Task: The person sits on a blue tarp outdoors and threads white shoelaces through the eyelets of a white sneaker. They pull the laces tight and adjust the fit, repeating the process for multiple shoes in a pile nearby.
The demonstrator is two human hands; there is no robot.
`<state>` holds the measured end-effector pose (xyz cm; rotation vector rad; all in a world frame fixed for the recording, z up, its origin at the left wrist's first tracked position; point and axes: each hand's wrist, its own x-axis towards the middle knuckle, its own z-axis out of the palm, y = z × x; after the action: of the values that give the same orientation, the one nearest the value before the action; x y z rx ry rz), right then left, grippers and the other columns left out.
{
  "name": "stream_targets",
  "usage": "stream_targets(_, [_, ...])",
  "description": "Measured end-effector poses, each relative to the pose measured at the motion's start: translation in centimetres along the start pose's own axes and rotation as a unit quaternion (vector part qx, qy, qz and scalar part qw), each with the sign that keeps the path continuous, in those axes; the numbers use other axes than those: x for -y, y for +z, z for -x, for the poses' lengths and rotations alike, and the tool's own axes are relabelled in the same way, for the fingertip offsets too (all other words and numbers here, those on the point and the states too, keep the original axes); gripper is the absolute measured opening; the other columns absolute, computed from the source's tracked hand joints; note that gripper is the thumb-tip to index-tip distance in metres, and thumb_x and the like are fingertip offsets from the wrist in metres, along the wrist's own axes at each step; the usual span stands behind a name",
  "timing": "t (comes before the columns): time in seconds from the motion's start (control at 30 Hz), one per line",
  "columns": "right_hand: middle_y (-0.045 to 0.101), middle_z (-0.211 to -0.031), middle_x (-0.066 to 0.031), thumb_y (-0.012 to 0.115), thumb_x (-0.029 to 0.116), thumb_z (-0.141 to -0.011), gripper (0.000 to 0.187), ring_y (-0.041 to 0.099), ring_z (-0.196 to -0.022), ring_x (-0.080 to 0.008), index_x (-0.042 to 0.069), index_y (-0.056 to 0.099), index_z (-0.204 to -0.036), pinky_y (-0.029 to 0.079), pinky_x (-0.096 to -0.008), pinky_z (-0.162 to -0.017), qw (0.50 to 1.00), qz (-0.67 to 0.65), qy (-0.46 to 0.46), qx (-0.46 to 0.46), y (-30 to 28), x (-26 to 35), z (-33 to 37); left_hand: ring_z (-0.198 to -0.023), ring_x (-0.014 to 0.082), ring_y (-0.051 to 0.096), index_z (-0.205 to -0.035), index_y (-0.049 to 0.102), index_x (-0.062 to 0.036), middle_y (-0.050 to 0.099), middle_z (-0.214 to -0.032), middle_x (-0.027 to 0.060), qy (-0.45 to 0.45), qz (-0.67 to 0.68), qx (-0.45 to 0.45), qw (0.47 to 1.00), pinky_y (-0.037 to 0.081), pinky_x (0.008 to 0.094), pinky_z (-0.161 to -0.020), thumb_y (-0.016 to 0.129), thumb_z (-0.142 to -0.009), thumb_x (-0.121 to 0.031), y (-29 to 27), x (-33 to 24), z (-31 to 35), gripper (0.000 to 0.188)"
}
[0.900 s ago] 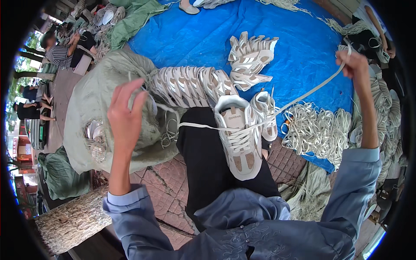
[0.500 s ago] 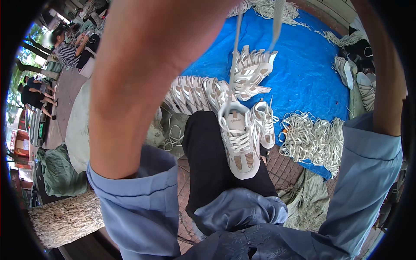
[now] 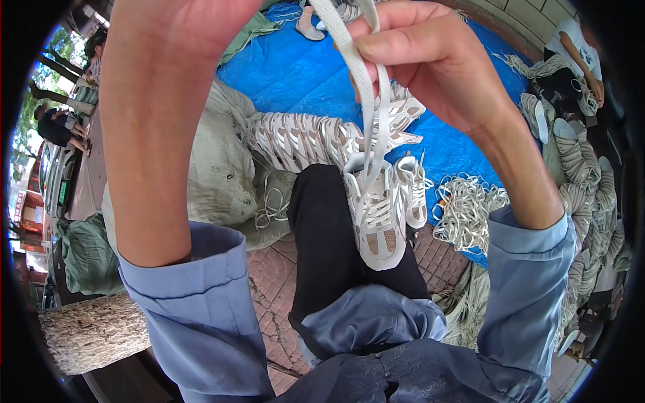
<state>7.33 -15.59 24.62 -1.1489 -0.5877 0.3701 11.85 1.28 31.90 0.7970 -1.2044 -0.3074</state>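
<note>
A white and beige sneaker upper rests on my black-trousered leg, toe toward me, laced part of the way up. From its eyelets a flat white shoelace rises in two strands past the top of the view. My right hand is closed in a pinch on this lace, thumb and fingers above the upper. At the upper left my left hand is raised; its fingers are cut off by the frame's edge. A second laced upper stands just right of the first. Behind them lies a row of nested uppers.
A blue tarp spreads beyond the uppers, with a pile of loose white laces at its right. Pale sacking bulges at the left, above a log. More stacked uppers line the far right, near a seated person.
My right hand has come down and inward into view, pinching the lace. My left forearm has shifted left and up. The lace strands now run closer over the upper.
</note>
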Motion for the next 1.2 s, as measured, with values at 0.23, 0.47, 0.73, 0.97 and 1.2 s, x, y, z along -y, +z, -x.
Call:
stream_targets(0.23, [0.052,-0.072,-0.0085,0.046,0.011,-0.09,0.022,0.049,-0.06,-0.0164,-0.005,0.051,-0.105,0.044,-0.0279,-0.06,0.981,-0.084,-0.172,-0.005,-7.0,4.1,4.7,-0.094,0.0271,0.052,-0.111,0.043,0.0084,0.048,-0.106,0.0246,-0.105,-0.205,-0.161,0.96,0.049,0.0304,-0.08,0.044,-0.092,-0.014,-5.9,-5.2,5.0,0.029])
stream_targets(0.47, [0.042,-0.069,0.0011,0.038,0.009,-0.095,0.027,0.023,-0.04,-0.0015,-0.005,0.045,-0.117,0.02,-0.0168,-0.035,0.876,0.134,-0.149,-0.439,-25.8,14.9,27.4,-0.038,0.0035,0.03,-0.102,0.055,-0.0041,0.046,-0.057,-0.0051,-0.277,-0.205,-0.588,0.731,0.024,0.0186,-0.033,0.047,-0.092,-0.023,-20.0,-12.6,24.3,0.022])
stream_targets(0.73, [0.04,-0.048,0.0073,0.059,0.032,-0.081,0.022,0.028,-0.034,-0.0026,0.011,0.062,-0.075,0.018,-0.0202,-0.032,0.578,0.485,0.246,-0.608,-25.8,6.0,38.3,-0.034,0.0046,0.027,-0.079,0.054,-0.0121,0.038,-0.048,-0.0069,-0.451,-0.258,-0.715,0.468,0.022,0.0209,-0.031,0.055,-0.086,-0.038,-20.8,-8.3,41.6,0.027])
stream_targets(0.97, [0.054,-0.056,0.0032,0.063,0.021,-0.078,0.016,0.04,-0.045,-0.0015,0.006,0.069,-0.081,0.027,-0.0179,-0.039,0.877,0.32,0.149,-0.327,-11.1,-10.6,18.6,-0.038,0.0042,0.026,-0.087,0.06,-0.0086,0.038,-0.052,-0.0039,-0.441,-0.239,-0.479,0.721,0.018,0.0207,-0.033,0.048,-0.088,-0.024,-9.1,5.6,30.0,0.019])
stream_targets(1.2, [0.052,-0.057,-0.0029,0.066,0.019,-0.076,0.017,0.049,-0.051,-0.0116,0.001,0.065,-0.075,0.039,-0.0261,-0.049,0.892,0.338,0.256,-0.155,-4.0,-21.4,10.8,-0.037,0.0028,0.024,-0.095,0.057,-0.0006,0.037,-0.052,-0.0044,-0.509,0.067,-0.363,0.778,0.018,0.0195,-0.034,0.045,-0.093,-0.032,1.2,15.2,25.2,0.034])
